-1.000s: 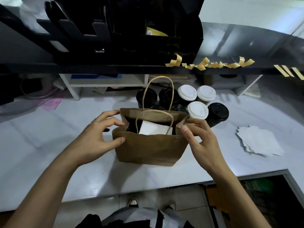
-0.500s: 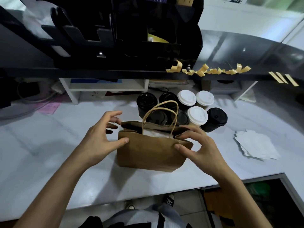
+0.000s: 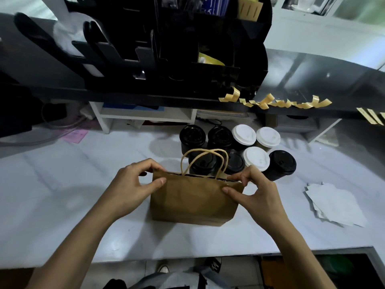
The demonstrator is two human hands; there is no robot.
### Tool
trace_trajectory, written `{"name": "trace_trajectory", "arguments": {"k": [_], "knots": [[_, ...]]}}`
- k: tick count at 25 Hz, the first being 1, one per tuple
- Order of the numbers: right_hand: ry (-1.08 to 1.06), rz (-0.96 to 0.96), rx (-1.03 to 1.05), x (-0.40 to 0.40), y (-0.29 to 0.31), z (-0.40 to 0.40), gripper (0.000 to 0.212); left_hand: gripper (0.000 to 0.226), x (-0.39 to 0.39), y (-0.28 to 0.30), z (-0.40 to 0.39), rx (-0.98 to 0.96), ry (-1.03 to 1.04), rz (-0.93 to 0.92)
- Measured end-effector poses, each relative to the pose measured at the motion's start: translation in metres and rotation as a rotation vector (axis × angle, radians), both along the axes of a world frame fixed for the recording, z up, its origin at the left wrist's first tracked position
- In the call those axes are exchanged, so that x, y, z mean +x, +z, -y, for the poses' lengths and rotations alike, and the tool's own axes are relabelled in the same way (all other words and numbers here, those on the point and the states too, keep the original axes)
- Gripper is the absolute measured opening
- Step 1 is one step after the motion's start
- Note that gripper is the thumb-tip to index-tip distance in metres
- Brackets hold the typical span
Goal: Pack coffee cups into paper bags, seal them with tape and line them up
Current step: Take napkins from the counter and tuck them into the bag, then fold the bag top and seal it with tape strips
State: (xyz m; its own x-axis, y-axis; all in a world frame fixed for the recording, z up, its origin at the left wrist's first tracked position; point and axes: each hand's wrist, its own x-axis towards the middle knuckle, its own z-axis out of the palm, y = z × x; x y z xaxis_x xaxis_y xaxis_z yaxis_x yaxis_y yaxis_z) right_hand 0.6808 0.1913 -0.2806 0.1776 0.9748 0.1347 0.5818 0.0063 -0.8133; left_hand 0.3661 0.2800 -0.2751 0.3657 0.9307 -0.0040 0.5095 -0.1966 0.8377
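Note:
A brown paper bag (image 3: 193, 199) with twine handles stands on the white counter (image 3: 62, 195), its mouth pressed nearly closed so its contents are hidden. My left hand (image 3: 135, 184) pinches the bag's top left corner between thumb and fingers. My right hand (image 3: 252, 190) pinches the top right corner the same way. Behind the bag stand several coffee cups, some with black lids (image 3: 192, 135) and some with white lids (image 3: 243, 134). Several cut strips of tan tape (image 3: 268, 102) hang from the edge of the dark upper shelf.
A stack of white paper sheets (image 3: 337, 203) lies on the counter to the right. A black organiser rack (image 3: 187, 44) sits on the upper shelf, with a white shelf unit (image 3: 145, 116) under it. A pink note (image 3: 76, 135) lies far left. The counter's front edge is close below the bag.
The bag's mouth was open with a white paper showing inside; both hands have pressed its top edges together and now pinch the two corners. The handles stand together.

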Motion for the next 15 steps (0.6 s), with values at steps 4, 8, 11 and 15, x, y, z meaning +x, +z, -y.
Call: {"name": "trace_trajectory", "arguments": {"k": [4,8,11,15], "knots": [[0.036,-0.068,-0.039,0.004,0.0,-0.006,0.042,0.019,0.0,0.0,0.004,-0.014,0.068,-0.008],[0.135,-0.037,-0.05,0.008,0.018,-0.017,0.04,0.02,-0.001,0.0,0.005,-0.031,0.087,-0.025],[0.116,-0.141,-0.005,0.005,0.032,-0.039,0.023,0.021,0.0,0.0,0.006,-0.033,0.095,-0.021],[-0.122,-0.377,-0.03,-0.004,0.038,-0.103,0.012,0.022,0.0,-0.001,0.007,-0.04,0.104,-0.04]]}}
